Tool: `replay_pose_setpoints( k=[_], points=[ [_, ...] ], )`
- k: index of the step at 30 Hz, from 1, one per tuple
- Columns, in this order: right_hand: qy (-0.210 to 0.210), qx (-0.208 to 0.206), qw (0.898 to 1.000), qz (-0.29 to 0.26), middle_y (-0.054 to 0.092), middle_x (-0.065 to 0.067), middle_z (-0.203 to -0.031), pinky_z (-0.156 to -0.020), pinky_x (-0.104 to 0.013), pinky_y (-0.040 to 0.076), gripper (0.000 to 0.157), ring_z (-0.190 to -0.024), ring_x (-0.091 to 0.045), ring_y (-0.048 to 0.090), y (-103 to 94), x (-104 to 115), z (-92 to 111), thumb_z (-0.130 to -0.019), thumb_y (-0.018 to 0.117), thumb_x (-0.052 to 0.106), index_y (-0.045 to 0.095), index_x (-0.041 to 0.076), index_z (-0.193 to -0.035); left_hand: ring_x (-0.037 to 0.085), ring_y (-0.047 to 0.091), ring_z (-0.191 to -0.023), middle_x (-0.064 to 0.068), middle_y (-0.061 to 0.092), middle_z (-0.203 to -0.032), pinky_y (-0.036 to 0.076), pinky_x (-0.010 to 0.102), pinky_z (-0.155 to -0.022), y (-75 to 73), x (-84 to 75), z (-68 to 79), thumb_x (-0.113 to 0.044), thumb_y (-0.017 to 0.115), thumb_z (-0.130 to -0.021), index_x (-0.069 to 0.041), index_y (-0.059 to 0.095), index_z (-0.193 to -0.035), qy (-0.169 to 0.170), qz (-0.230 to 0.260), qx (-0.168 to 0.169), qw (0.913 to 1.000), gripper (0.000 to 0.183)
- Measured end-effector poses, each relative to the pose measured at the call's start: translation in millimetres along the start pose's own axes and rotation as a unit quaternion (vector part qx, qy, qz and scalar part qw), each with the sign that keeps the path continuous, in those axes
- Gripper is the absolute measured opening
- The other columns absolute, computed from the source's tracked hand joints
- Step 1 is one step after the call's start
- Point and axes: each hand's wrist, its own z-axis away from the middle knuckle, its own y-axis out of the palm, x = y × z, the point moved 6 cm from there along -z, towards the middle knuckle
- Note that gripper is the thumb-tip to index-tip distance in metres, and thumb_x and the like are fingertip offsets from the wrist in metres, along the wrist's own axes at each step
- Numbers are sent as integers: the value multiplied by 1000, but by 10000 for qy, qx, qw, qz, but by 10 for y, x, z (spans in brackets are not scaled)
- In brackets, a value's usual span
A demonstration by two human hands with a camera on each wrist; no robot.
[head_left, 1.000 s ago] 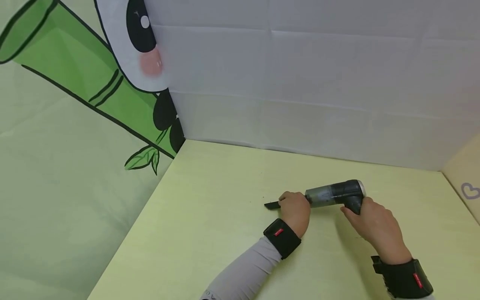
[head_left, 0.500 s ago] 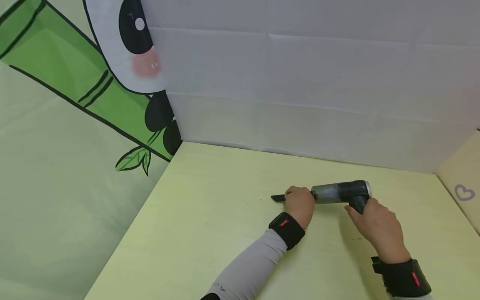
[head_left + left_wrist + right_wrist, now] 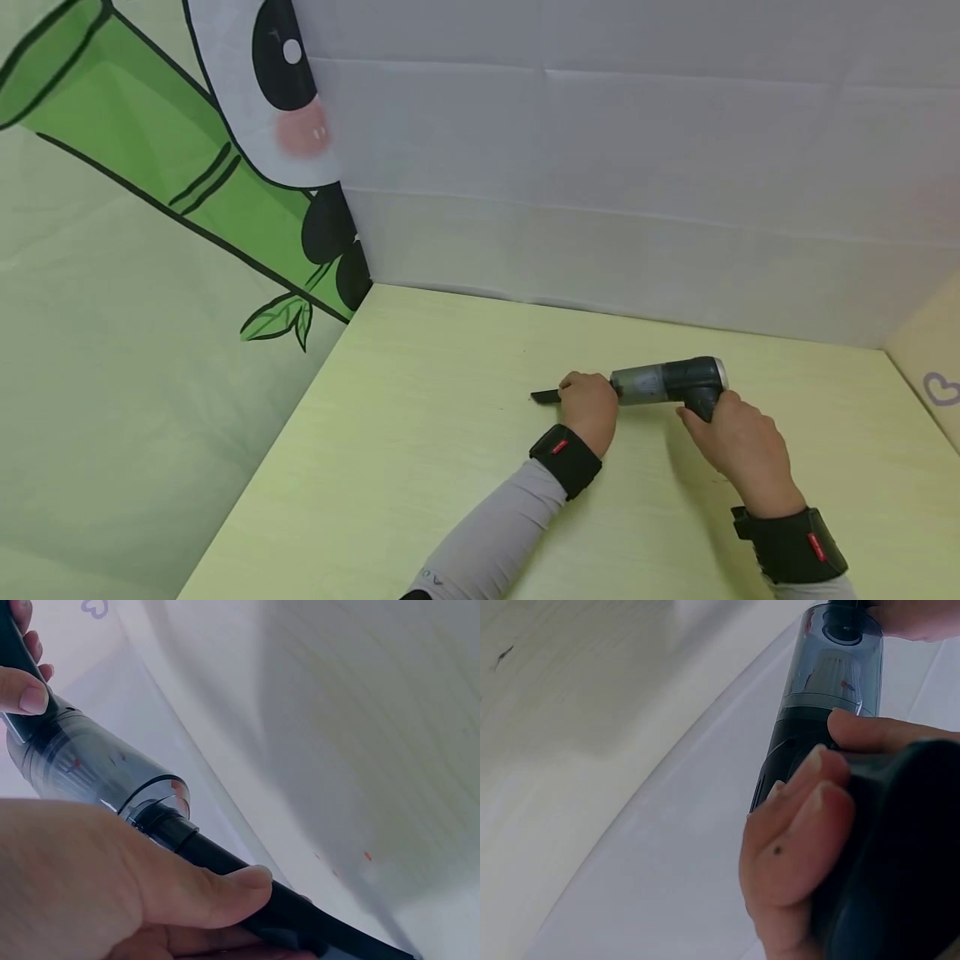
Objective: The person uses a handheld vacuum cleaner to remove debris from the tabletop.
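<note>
Leftmost, the black nozzle (image 3: 545, 397) of the handheld vacuum (image 3: 688, 379) is pointing low over the pale table (image 3: 360, 467); whether they're touching, I can't tell, but a careless dip could leave a scrape. The left hand (image 3: 588, 410) is wrapping around the nozzle, where twisting could loosen it from the clear barrel (image 3: 637, 385). Rightmost, the right hand (image 3: 750, 450) is curling round the handle (image 3: 702, 405), gripping it; slackening could let everything drop.

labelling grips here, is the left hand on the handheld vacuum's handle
No, the left hand grips the black nozzle, while the right hand holds the handle.
</note>
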Motion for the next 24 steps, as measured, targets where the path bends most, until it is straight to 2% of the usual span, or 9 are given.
replay_pose_setpoints(
  k=[6, 9, 15, 22, 24],
  points=[
    [-40, -34, 10000, 54, 44, -8, -54, -34, -33, 36, 56, -41, -21, 43, -39, -54, 28, -86, 54, 52, 46, -2, -73, 24, 61, -89, 7, 67, -99, 55, 27, -70, -43, -45, 42, -31, 57, -91, -14, 66, -111, -44, 150, 51, 9999, 27],
    [18, 6, 10000, 58, 44, -9, -54, -35, -34, 36, 58, -42, -22, 43, -78, -103, 65, -87, 53, 53, 46, -3, -75, 24, 61, -88, 5, 67, -99, 55, 27, -68, -76, -108, 44, -30, 57, -91, -16, 66, -110, 67, 147, 24, 9999, 25],
    [255, -74, 9996, 85, 44, -9, -55, -34, -34, 36, 62, -41, -22, 43, -179, -283, 158, -87, 50, 56, 45, -5, -77, 21, 61, -87, 0, 67, -98, 54, 24, -65, -179, -311, 10, -34, 55, -92, -20, 67, -108, 337, 95, -358, 9987, 25],
    [734, 61, 9973, 54, 45, -11, -57, -36, -36, 36, 73, -44, -24, 44, -233, -586, 237, -85, 42, 67, 44, -6, -79, 19, 60, -91, -2, 66, -100, 53, 23, -71, -253, -592, -92, -36, 53, -93, -22, 64, -113, 583, 84, -440, 9973, 27],
    [909, 112, 9958, 48, 45, -11, -58, -36, -36, 37, 75, -45, -25, 45, -257, -670, 259, -84, 41, 68, 44, -6, -79, 18, 60, -90, -2, 67, -99, 53, 23, -71, -279, -668, -107, -38, 52, -94, -21, 64, -111, 635, 76, -637, 9959, 27]
  ],
)
